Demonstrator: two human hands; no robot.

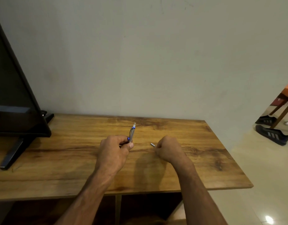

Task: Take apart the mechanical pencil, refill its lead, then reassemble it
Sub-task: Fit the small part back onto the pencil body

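Television [15, 95]: a dark flat screen stands at the far left of the table, angled toward the wall, one black foot stretching forward across the wood.
Table [59, 168]: a wood-grain top set against a plain pale wall, with open shelving visible under its front edge.
Left hand [115, 149]: curled into a fist around the lower part of the mechanical pencil, thumb pressed along the side, knuckles up, forearm reaching in from the bottom of the frame.
Mechanical pencil [132, 133]: a silver barrel with a metal clip and a blue band just above the fingers — it rises out of the left hand, tilted slightly right, its pale top end pointing toward the wall and bare of any cap.
Small metal cap [153, 145]: a short silver piece between the two hands, just at the fingertips of the right hand; whether it lies on the table or is pinched cannot be told.
Right hand [168, 149]: fingers drawn in tight, near the table surface — whether the grip closes on the cap cannot be told.
Floor [253, 159]: pale tiles to the right of the table, with black striped shoes [272, 134] near a wooden chair leg [284, 113].
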